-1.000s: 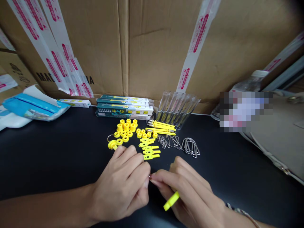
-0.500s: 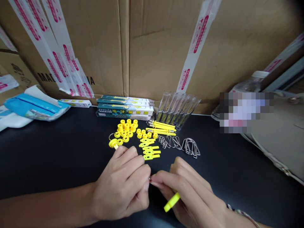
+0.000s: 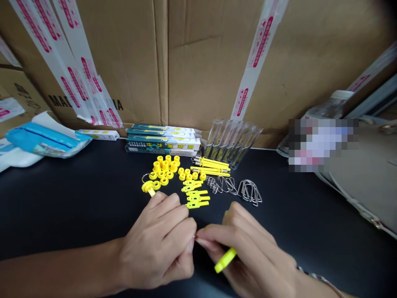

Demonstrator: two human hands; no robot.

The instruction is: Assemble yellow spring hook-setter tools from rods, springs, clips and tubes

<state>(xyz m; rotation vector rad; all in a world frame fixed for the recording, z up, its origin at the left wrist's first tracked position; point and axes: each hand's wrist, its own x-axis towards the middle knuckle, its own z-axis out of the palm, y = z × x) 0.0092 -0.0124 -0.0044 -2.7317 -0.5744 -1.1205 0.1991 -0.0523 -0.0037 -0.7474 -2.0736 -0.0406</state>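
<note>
My left hand (image 3: 164,242) is closed around a yellow plastic part, whose wide cap (image 3: 147,186) and metal ring (image 3: 143,178) stick out beyond the forefinger. Opposite it, my right hand (image 3: 252,248) pinches a small metal bit at the left thumb; its shape is mostly hidden. A yellow plastic piece (image 3: 225,260) is also tucked in the right fingers. Just beyond the hands lie flat yellow tabs (image 3: 197,198), small yellow caps (image 3: 189,176), yellow collars (image 3: 165,167), coil springs (image 3: 212,185), bent wire hooks (image 3: 249,192) and yellow rods fitted with springs (image 3: 212,167).
Clear printed tubes (image 3: 231,142) lean against a large cardboard box (image 3: 201,62), beside stacked small cartons (image 3: 163,142). A blue packet (image 3: 46,136) lies at left. On the right are a plastic bottle (image 3: 325,106) and a pale bag (image 3: 366,174). The tabletop (image 3: 77,198) is black.
Hardly anything differs. Both hands keep their grips, with the right fingertips shifted very slightly at the left thumb.
</note>
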